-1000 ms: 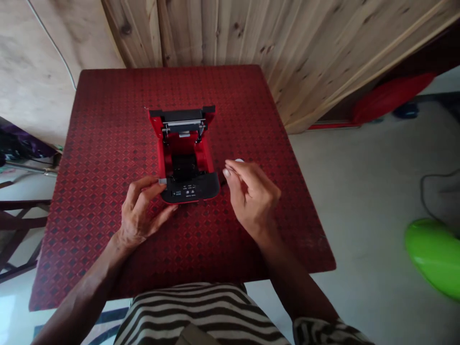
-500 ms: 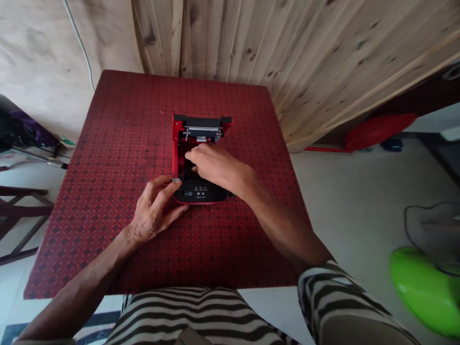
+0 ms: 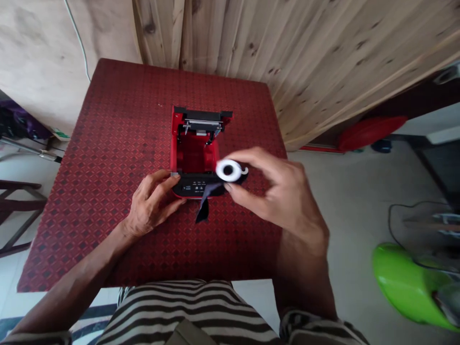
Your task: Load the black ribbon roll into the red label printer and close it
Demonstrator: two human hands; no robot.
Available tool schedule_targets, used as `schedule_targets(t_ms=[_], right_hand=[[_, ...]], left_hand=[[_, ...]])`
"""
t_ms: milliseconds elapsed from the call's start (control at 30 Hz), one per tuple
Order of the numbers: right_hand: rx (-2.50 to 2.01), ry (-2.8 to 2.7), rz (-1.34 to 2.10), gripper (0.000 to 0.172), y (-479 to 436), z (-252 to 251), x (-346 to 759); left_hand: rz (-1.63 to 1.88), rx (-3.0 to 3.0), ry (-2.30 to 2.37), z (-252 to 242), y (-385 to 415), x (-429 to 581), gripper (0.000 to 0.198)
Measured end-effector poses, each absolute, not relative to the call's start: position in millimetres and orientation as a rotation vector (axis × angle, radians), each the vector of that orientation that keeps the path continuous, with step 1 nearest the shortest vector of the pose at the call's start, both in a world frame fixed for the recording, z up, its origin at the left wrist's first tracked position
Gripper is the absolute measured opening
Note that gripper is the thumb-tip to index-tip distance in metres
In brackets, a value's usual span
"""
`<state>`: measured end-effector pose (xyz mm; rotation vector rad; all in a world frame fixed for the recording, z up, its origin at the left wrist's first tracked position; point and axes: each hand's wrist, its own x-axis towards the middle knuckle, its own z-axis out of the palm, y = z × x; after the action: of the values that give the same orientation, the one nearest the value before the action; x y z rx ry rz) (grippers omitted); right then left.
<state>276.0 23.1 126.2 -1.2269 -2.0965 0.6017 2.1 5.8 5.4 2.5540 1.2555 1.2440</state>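
A small red and black label printer [image 3: 196, 153] stands on the table with its lid tipped up at the back. Its red inner bay is in plain sight, and a black panel with white symbols lies along the front. My left hand [image 3: 151, 203] grips the printer's front left corner, fingers on top and thumb low at the front edge. Pinched between thumb and fingers of my right hand [image 3: 283, 191] is a ribbon roll [image 3: 230, 171] with a white ring-shaped end. A loose black tail hangs from it over the front panel. The roll is above and right of the bay.
The table [image 3: 125, 120] has a red patterned cover and meets a wooden plank wall [image 3: 230, 43] at the back. A dark wooden stool [image 3: 17, 208] is at the left. On the floor at the right is a bright green plastic object [image 3: 398, 282].
My right hand has come out of the printer bay and moved right and up, with the ribbon roll now showing in it. My left hand stays on the printer's corner.
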Motion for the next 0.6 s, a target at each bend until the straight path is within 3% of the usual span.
schedule_targets(t_ms=[167, 367, 500, 600], right_hand=[[-1.271, -1.658, 1.09, 0.039, -45.0, 87.8, 311.9], [-1.46, -1.519, 1.088, 0.037, -68.5, 13.4, 299.1], [-1.456, -1.539, 1.006, 0.032, -67.1, -2.4, 293.6], [-1.425, -1.536, 1.075, 0.048, -69.8, 8.3, 302.5]], left_hand=[[1.258, 2.564, 1.231, 7.4, 6.4, 2.8, 0.066], [1.286, 2.585, 1.221, 8.9, 8.4, 1.8, 0.067], [1.281, 2.554, 1.238, 8.0, 8.9, 0.9, 0.066], [1.273, 2.554, 1.247, 8.4, 8.6, 0.5, 0.067]])
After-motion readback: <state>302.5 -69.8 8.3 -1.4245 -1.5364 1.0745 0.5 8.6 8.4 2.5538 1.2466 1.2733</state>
